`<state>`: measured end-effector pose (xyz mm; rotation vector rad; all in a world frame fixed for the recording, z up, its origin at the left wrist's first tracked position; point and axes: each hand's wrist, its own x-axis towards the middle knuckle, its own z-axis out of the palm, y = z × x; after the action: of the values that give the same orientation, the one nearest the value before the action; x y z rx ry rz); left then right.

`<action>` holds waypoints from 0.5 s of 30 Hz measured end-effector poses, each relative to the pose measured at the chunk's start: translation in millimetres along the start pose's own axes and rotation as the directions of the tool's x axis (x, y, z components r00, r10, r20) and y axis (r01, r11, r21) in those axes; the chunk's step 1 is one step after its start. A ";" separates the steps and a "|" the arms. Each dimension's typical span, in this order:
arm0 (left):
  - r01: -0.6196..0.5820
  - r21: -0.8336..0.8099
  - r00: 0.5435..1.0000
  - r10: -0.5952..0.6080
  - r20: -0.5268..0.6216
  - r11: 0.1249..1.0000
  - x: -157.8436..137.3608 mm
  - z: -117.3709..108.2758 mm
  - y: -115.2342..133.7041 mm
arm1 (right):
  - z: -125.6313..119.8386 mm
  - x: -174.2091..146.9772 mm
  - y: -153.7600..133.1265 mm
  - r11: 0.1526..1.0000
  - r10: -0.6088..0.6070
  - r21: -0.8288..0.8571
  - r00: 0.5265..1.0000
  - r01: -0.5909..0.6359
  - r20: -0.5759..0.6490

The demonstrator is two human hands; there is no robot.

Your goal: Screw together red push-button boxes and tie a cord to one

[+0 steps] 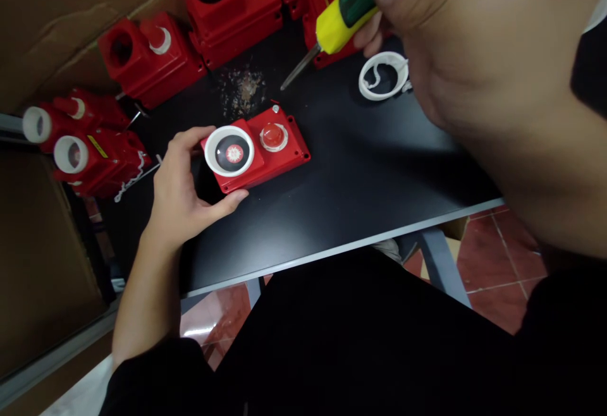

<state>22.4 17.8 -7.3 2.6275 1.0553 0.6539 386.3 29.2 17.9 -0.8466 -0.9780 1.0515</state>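
A red alarm unit (257, 174) lies on the black table, with a white-ringed black speaker cone (229, 151) and a red dome lamp (272, 135) on its top face. My left hand (183, 185) grips its left end, thumb along the near side and fingers at the far side. Raised close to the camera, my right hand (441, 43) is closed around a yellow and green screwdriver (337, 21). The metal tip points down and left, above the table and apart from the unit. A small screw-like piece (275, 109) sits at the unit's far corner.
More red housings (152, 65) stand along the back and left of the table (332, 182). A white ring (383, 76) with a stringy white strip lies at the right. Pale crumbs (244, 90) are scattered beyond the unit. Cardboard (47, 258) stands at the left.
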 end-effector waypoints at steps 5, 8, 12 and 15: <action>0.046 -0.008 0.999 -0.046 -0.027 0.999 -1.9 3.1 -2.4 | 5.1 -0.8 3.1 0.968 -0.222 -0.118 0.975 0.223 0.015; 0.035 -0.035 0.997 -0.038 -0.061 0.999 -2.2 4.3 -1.8 | 1.8 0.9 -0.1 0.957 -0.228 -0.175 0.973 0.230 0.034; 0.023 -0.036 0.997 -0.026 -0.078 0.999 -1.3 3.8 -2.9 | -0.6 0.3 -13.1 0.965 -0.170 -0.192 0.983 0.181 0.073; -0.026 0.040 0.998 0.028 -0.057 0.999 -0.2 2.6 -4.7 | -3.1 -0.5 -24.5 0.950 -0.099 -0.281 0.984 0.139 0.151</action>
<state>20.8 20.9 -11.4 2.6757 1.0610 0.7253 396.5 21.6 39.0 -0.9510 -1.3048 0.8815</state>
